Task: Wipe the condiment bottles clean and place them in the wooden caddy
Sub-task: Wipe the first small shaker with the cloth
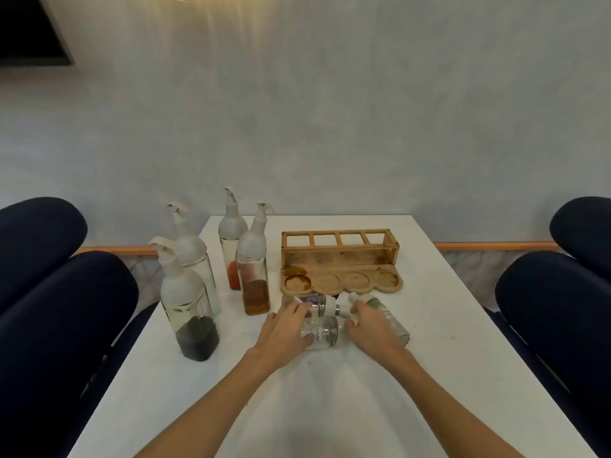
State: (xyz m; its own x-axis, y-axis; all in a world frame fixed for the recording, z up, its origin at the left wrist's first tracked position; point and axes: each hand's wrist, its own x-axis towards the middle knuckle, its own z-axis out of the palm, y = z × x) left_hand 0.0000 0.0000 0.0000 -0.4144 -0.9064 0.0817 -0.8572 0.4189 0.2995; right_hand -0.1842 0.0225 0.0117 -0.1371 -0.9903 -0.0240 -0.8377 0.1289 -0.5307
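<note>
Three small glass jars lie on their sides on the white table, just in front of the wooden caddy. My left hand grips the clear jar labelled "White", and its fingertips reach the purple-labelled jar behind. My right hand closes over the green-speckled jar, hiding much of it. The caddy is empty, with several square slots at the back and stained round recesses in front. Tall bottles with white pour spouts stand to the left: dark sauce, clear, red, amber.
Dark blue padded chairs flank the table, left and right. A plain grey wall rises behind the table's far edge. No cloth is visible. Bare tabletop lies at the right of the caddy and in front of my arms.
</note>
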